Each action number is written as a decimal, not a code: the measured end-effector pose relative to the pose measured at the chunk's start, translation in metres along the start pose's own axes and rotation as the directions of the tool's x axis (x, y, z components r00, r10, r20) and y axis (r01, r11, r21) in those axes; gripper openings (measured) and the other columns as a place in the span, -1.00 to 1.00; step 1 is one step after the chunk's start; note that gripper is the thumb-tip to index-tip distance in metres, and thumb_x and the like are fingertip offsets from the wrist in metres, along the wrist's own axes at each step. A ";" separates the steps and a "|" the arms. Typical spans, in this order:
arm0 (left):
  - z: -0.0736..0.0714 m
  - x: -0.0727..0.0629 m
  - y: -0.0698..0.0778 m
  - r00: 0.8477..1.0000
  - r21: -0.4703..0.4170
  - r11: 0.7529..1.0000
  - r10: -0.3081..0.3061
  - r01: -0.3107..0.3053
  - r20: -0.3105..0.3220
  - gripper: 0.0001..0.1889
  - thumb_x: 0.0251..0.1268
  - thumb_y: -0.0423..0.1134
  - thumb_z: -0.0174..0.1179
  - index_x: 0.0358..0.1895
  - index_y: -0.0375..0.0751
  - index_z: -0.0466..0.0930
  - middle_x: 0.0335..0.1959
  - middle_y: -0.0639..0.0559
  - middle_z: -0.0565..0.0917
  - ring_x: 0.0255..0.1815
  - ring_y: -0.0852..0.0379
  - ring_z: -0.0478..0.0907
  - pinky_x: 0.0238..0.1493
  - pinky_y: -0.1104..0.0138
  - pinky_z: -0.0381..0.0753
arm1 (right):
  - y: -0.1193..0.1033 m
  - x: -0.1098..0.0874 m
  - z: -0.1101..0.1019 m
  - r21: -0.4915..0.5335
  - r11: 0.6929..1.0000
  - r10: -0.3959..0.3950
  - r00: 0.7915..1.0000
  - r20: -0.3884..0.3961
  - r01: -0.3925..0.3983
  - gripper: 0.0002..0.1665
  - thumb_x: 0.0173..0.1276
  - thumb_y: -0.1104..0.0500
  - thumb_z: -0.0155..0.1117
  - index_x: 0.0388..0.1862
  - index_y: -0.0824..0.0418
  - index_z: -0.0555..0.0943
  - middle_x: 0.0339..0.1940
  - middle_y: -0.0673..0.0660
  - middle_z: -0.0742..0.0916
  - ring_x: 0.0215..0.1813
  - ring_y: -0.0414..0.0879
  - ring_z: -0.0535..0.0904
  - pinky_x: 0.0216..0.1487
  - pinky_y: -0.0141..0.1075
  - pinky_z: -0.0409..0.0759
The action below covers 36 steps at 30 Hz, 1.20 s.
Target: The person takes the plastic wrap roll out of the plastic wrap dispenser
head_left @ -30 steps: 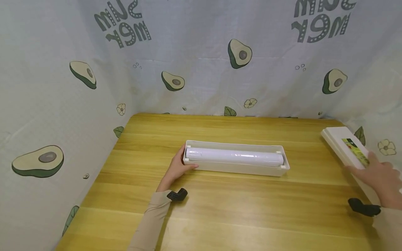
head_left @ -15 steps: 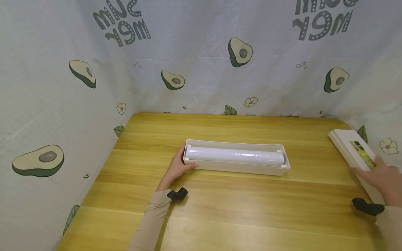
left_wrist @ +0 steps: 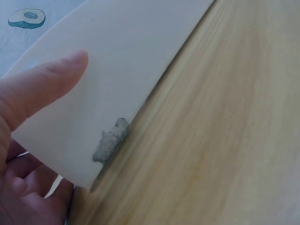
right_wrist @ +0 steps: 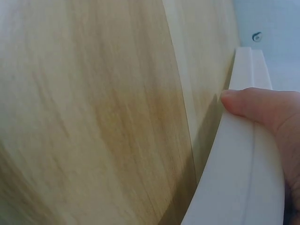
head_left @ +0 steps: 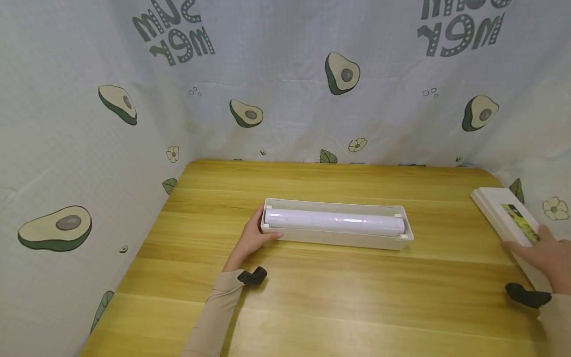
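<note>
A long white open-topped box (head_left: 339,239) lies at mid-table in the head view, with a shiny white roll of film (head_left: 334,221) inside. My left hand (head_left: 251,240) grips the box's left end. In the left wrist view the thumb (left_wrist: 61,77) presses the long side wall, and other fingers go round the end. A grey rough patch (left_wrist: 111,142) marks the wall's lower edge. At the far right my right hand (head_left: 547,255) holds a long white lid (head_left: 492,206) with a green and yellow label. Its thumb (right_wrist: 248,103) lies over the lid's near edge; the remaining fingers are mostly hidden.
The wooden table (head_left: 334,297) reaches back to a white curtain (head_left: 285,59) printed with avocados. More curtain hangs along both sides, close by the lid on the right. Black wrist-worn devices (head_left: 252,276) sit at both sleeves.
My right hand has shifted the lid right and slightly toward me, close to the right-hand curtain. The left hand and the box with its roll stay in place.
</note>
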<state>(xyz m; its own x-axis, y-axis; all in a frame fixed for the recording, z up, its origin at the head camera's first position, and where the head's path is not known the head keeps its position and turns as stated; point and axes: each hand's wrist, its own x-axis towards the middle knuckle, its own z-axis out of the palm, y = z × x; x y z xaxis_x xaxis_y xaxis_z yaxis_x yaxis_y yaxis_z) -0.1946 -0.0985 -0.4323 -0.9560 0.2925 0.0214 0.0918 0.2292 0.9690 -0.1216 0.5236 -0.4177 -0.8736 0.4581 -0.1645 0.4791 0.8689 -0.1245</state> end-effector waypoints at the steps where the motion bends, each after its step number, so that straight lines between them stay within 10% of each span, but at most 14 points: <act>1: 0.000 0.000 0.000 1.000 -0.001 1.000 0.000 0.000 0.000 0.01 -0.02 -0.43 0.38 0.49 -0.23 -0.08 0.38 -0.26 0.29 0.29 -0.12 0.34 0.30 0.10 0.36 | 0.000 0.000 0.000 0.009 1.000 -0.001 1.000 -0.003 0.001 0.31 0.22 -0.42 -0.11 0.36 0.54 -0.44 0.10 0.83 0.11 0.06 0.61 0.15 0.02 0.23 0.28; 24: 0.002 0.008 -0.015 1.000 -0.015 1.000 0.004 -0.004 0.006 0.05 -0.04 -0.47 0.37 0.50 -0.21 -0.14 0.41 -0.25 0.25 0.33 -0.12 0.31 0.31 0.10 0.35 | 0.007 0.005 0.005 0.013 1.000 0.013 1.000 0.017 -0.013 0.47 0.12 -0.47 0.02 0.33 0.66 -0.43 -0.07 0.85 0.19 -0.17 0.49 0.29 -0.26 0.08 0.37; 36: 0.003 0.012 -0.029 0.999 -0.004 0.999 0.039 -0.039 -0.030 0.05 -0.06 -0.42 0.40 0.50 -0.12 -0.09 0.39 -0.18 0.30 0.29 -0.08 0.36 0.28 0.12 0.39 | -0.003 -0.006 0.004 0.061 0.991 -0.110 0.978 -0.179 0.123 0.31 0.25 -0.38 -0.03 0.38 0.63 -0.32 0.10 0.83 0.17 0.00 0.56 0.19 -0.08 0.28 0.29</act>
<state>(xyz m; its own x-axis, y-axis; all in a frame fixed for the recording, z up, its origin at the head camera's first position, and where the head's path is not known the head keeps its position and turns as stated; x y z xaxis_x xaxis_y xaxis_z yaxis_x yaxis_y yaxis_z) -0.2082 -0.0992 -0.4606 -0.9597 0.2730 0.0663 0.1278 0.2144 0.9683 -0.1170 0.5177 -0.4198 -0.9222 0.3858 0.0278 0.3727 0.9055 -0.2030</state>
